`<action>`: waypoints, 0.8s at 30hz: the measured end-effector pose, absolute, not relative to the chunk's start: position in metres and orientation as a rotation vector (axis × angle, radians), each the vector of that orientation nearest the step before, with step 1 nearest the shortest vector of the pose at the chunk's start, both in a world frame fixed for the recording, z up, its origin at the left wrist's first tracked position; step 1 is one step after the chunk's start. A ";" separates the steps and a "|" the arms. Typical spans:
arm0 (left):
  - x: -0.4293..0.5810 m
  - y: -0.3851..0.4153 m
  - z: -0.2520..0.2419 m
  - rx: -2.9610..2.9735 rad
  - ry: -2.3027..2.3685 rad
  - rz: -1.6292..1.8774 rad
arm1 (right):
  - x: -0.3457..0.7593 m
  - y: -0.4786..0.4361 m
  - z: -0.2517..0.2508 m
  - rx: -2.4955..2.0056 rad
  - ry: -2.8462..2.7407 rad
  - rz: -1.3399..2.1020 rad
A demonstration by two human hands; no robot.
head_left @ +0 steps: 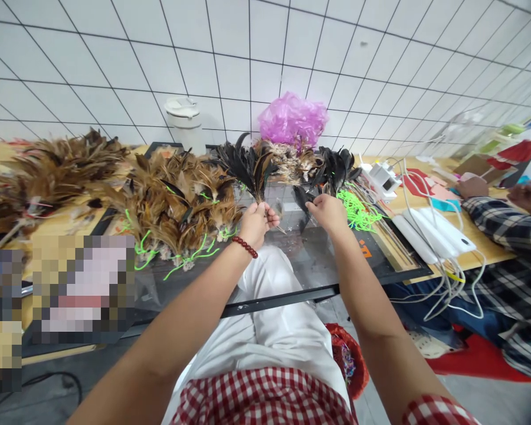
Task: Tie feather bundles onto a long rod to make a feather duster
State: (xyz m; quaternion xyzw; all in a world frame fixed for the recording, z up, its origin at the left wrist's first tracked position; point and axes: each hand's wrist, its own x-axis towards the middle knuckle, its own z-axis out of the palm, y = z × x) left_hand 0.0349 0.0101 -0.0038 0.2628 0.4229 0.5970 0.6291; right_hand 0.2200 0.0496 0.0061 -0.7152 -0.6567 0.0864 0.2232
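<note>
My left hand [255, 223], with a red bead bracelet on the wrist, is closed around the stems of a fan of dark feathers [246, 166] held upright above the glass table [310, 260]. My right hand [328, 213] is closed in a pinch on a single black feather [301, 200] just right of the bunch. Both hands hover over the middle of the table, a short gap apart. Loose black feathers [336, 168] lie just beyond my right hand.
Piles of brown feathers tied with green cord [177, 206] cover the table's left. A white cup [186, 123] and pink plastic bag [292, 118] stand at the back. Green cords [358, 211], white chargers with cables [433, 233] and a person's plaid sleeve [504, 224] are at right.
</note>
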 end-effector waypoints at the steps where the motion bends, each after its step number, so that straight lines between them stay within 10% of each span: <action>1: 0.034 0.011 -0.004 0.581 0.971 1.395 | 0.222 0.050 0.005 -2.049 -1.874 0.183; 7: 0.033 0.012 -0.005 0.552 0.960 1.431 | 0.218 0.048 0.002 -2.006 -2.053 0.322; 14: 0.037 0.007 -0.004 0.670 0.962 1.209 | 0.187 0.035 0.009 -1.143 -1.466 1.389; 24: 0.041 0.002 -0.006 0.894 0.965 1.022 | 0.177 0.036 -0.004 -0.905 -1.616 1.137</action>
